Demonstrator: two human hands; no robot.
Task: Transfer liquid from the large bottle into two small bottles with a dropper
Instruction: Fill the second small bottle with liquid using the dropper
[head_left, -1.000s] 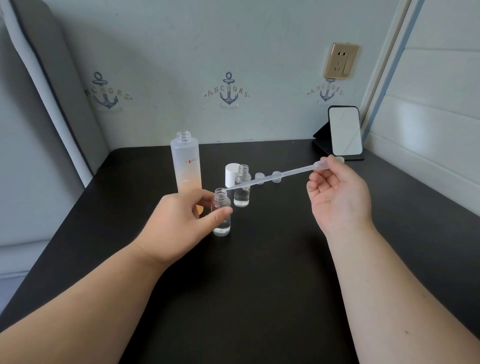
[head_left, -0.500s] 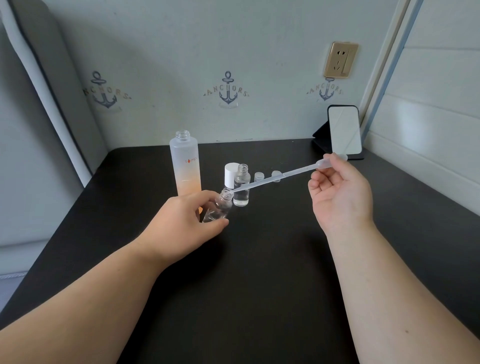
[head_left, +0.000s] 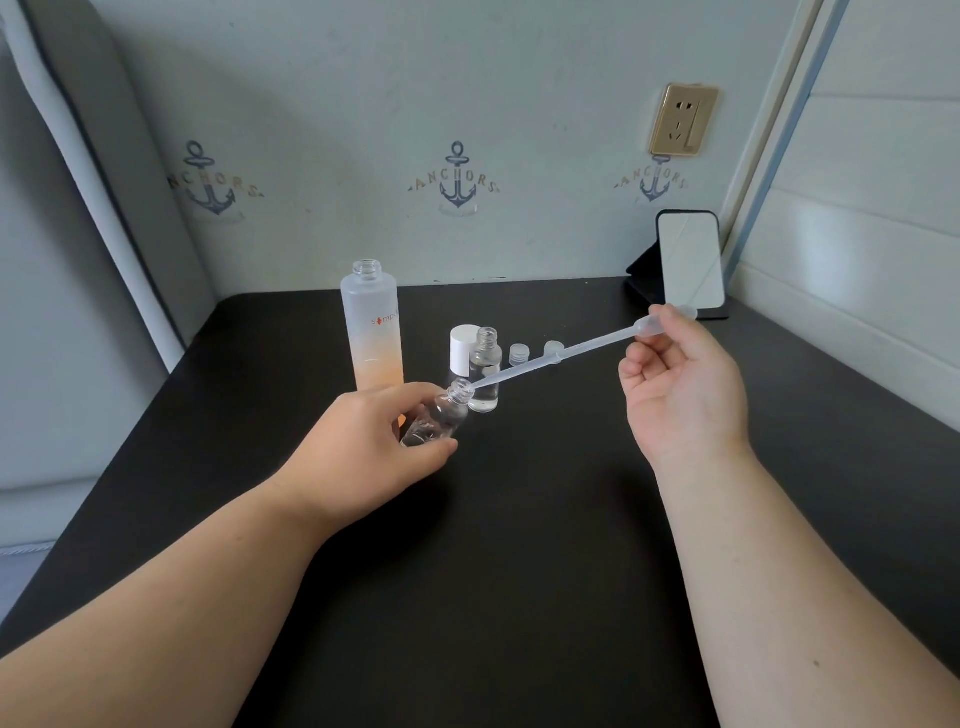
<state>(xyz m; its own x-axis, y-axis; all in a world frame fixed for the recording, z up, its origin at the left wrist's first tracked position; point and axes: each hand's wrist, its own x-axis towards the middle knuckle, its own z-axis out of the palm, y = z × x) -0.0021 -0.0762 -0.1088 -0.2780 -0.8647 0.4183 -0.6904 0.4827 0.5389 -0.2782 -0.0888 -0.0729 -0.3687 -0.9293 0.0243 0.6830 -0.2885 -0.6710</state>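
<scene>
- Pale wallpaper printed with anchor motifs (head_left: 456, 182) backs a dark surface (head_left: 519, 571), with a gold wall socket (head_left: 683, 120) at 1 o'clock and a small mirror on a black stand (head_left: 690, 262) below it at the surface's far edge
- At 11 o'clock from the surface's middle stands the large bottle (head_left: 372, 332), frosted, uncapped and upright, with orange liquid in its lower part
- Just beside it toward 3 o'clock sit a white cap (head_left: 464, 348) and, touching or nearly touching it, an upright small bottle (head_left: 485, 376), open, with clear liquid in it
- Two small clear caps (head_left: 518, 353) (head_left: 554, 349) lie further toward 3 o'clock, near the far part of the surface
- The left hand (head_left: 374, 447) grasps the second small bottle (head_left: 436, 415) between thumb and curled fingers, lifted and tilted with its open neck pointing toward 1 o'clock; it looks almost without liquid
- The right hand (head_left: 680, 395) pinches the bulb end of the dropper (head_left: 566, 356) between thumb and fingertips, the other fingers curled loosely
- The dropper slants down toward 8 o'clock, its tip at the mouth of the tilted bottle; whether it is inside the neck cannot be told
</scene>
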